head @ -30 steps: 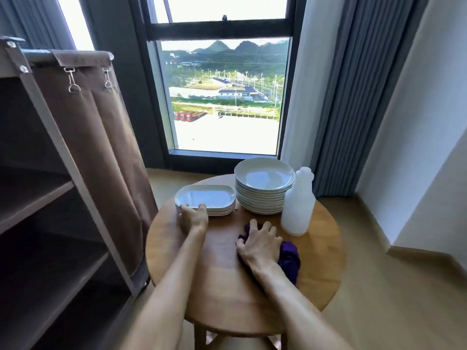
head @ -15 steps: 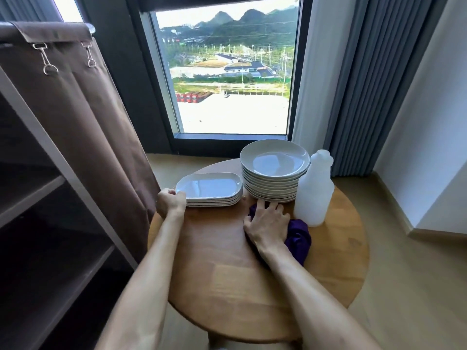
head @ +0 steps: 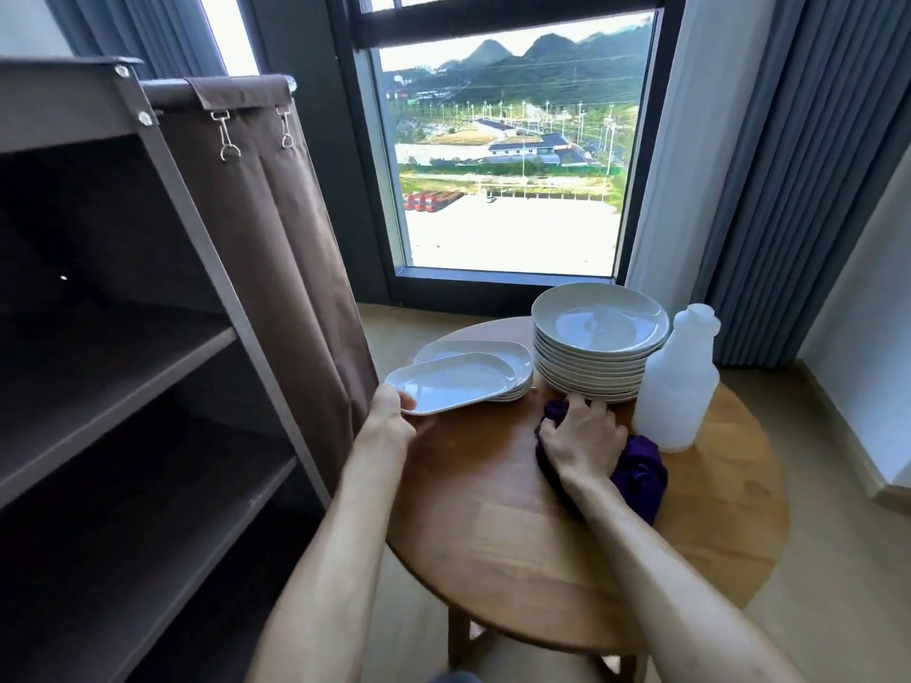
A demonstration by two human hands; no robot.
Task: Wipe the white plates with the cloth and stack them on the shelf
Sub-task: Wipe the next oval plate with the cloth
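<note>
Plates come in two sorts on the round table [head: 493,559]: an oblong plate [head: 451,382] held at its near-left end by the left hand [head: 392,416], and a tall stack of round plates [head: 599,347] at the table's far edge. The oblong plate's long axis runs from near-left to far-right, its far end resting over the short stack of oblong plates [head: 498,367], its near end raised off the wood and jutting past the table's edge. The left hand pinches that rim, thumb on top and the other fingers curled out of sight beneath; the forearm reaches in straight from the lower frame. The right hand [head: 581,441] lies palm down on the purple cloth [head: 641,475], fingers bent and gathering the fabric, fingertips close to the base of the round stack. Much of the cloth is hidden under this hand. A white bottle [head: 675,382] stands just right of the round stack, near the cloth. The shelf [head: 98,367] stands at left with dark boards and a brown curtain [head: 276,248] drawn aside; its lower part is cut off.
</note>
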